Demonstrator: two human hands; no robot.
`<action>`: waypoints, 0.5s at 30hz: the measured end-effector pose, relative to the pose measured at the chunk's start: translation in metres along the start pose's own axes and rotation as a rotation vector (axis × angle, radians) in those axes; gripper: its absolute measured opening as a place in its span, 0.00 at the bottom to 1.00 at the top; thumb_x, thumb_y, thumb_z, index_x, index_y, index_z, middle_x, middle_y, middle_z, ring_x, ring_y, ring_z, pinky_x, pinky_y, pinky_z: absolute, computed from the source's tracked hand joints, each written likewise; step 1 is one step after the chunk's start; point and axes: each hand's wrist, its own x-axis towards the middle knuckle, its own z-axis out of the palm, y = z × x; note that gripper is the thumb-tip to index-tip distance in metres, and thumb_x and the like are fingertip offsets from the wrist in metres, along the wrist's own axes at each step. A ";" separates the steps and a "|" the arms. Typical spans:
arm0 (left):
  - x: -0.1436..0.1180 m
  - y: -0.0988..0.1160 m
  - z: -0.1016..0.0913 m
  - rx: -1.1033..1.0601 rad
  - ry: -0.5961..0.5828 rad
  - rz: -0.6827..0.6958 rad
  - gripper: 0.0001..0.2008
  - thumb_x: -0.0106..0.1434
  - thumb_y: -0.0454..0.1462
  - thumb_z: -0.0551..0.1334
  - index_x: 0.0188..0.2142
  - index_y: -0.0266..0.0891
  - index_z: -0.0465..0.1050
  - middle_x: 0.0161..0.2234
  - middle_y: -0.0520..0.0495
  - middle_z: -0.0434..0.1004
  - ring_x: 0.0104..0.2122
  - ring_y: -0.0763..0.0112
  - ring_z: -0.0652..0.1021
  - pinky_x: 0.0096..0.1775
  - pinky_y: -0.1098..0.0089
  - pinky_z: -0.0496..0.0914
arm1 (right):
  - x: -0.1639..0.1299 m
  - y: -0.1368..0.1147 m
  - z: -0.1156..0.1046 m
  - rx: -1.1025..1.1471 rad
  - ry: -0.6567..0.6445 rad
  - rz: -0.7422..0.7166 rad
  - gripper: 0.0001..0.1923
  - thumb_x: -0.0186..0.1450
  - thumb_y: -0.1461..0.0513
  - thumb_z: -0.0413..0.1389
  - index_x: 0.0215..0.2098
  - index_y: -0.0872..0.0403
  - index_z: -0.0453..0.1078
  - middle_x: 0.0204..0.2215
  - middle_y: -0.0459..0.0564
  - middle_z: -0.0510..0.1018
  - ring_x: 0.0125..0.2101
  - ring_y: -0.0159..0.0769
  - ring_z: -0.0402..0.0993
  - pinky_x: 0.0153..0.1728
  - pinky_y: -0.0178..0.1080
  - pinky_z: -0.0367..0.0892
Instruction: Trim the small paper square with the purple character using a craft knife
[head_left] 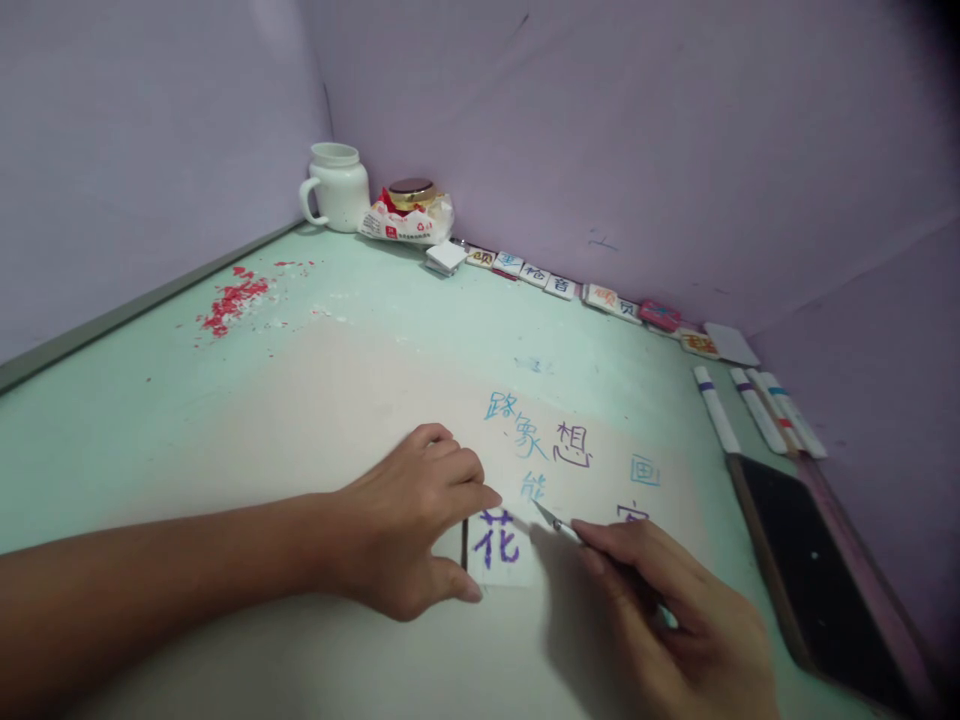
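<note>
Paper is the landmark: a large pale sheet (360,400) lying flat on the mint-green tabletop (112,400), inked with blue and purple characters. Left hand (409,520) rests half-curled on it, thumb and forefinger framing the purple character square (499,545) and pinning it down. Right hand (675,610), at the sheet's near edge, is closed around a thin silver craft knife (559,520), tip just above that square. A dark cut line runs along the square's left side; other characters look uncut. White markers (739,415) lie right of the sheet.
</note>
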 end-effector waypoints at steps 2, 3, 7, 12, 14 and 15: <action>0.000 0.000 0.000 -0.002 0.008 0.005 0.26 0.52 0.42 0.71 0.48 0.35 0.71 0.38 0.41 0.71 0.37 0.59 0.71 0.51 0.53 0.60 | 0.001 0.001 0.000 -0.013 0.001 -0.012 0.09 0.64 0.66 0.55 0.41 0.49 0.73 0.28 0.44 0.77 0.25 0.29 0.73 0.22 0.30 0.66; -0.001 0.001 -0.001 -0.004 0.012 0.004 0.25 0.52 0.42 0.71 0.48 0.35 0.71 0.38 0.42 0.71 0.37 0.59 0.71 0.52 0.53 0.60 | 0.000 0.001 0.000 -0.009 0.007 -0.002 0.09 0.65 0.66 0.55 0.41 0.49 0.73 0.28 0.44 0.77 0.25 0.29 0.73 0.22 0.30 0.66; -0.001 0.001 0.000 -0.005 0.014 0.001 0.26 0.51 0.42 0.71 0.47 0.34 0.71 0.38 0.42 0.71 0.37 0.59 0.71 0.52 0.52 0.59 | -0.004 0.000 0.005 0.046 0.035 0.060 0.08 0.65 0.65 0.54 0.40 0.50 0.73 0.29 0.46 0.76 0.27 0.31 0.73 0.23 0.32 0.67; 0.000 0.000 0.000 -0.004 0.004 0.003 0.27 0.49 0.40 0.73 0.47 0.32 0.72 0.38 0.41 0.71 0.37 0.59 0.71 0.52 0.52 0.60 | -0.004 -0.001 0.005 0.056 0.057 0.045 0.09 0.65 0.66 0.54 0.41 0.49 0.73 0.29 0.45 0.77 0.27 0.31 0.74 0.23 0.32 0.67; 0.000 0.000 0.000 -0.001 0.003 0.001 0.28 0.49 0.41 0.73 0.47 0.32 0.72 0.38 0.41 0.71 0.37 0.59 0.71 0.52 0.51 0.60 | -0.002 -0.001 0.003 0.020 0.041 0.024 0.09 0.65 0.66 0.54 0.41 0.49 0.73 0.30 0.45 0.78 0.29 0.32 0.76 0.25 0.32 0.68; 0.000 -0.001 0.000 0.001 0.002 -0.001 0.28 0.49 0.41 0.74 0.47 0.31 0.72 0.38 0.41 0.71 0.37 0.58 0.71 0.52 0.51 0.60 | -0.001 0.000 0.002 0.003 0.033 0.017 0.09 0.65 0.66 0.54 0.41 0.48 0.72 0.30 0.45 0.79 0.30 0.32 0.76 0.25 0.32 0.68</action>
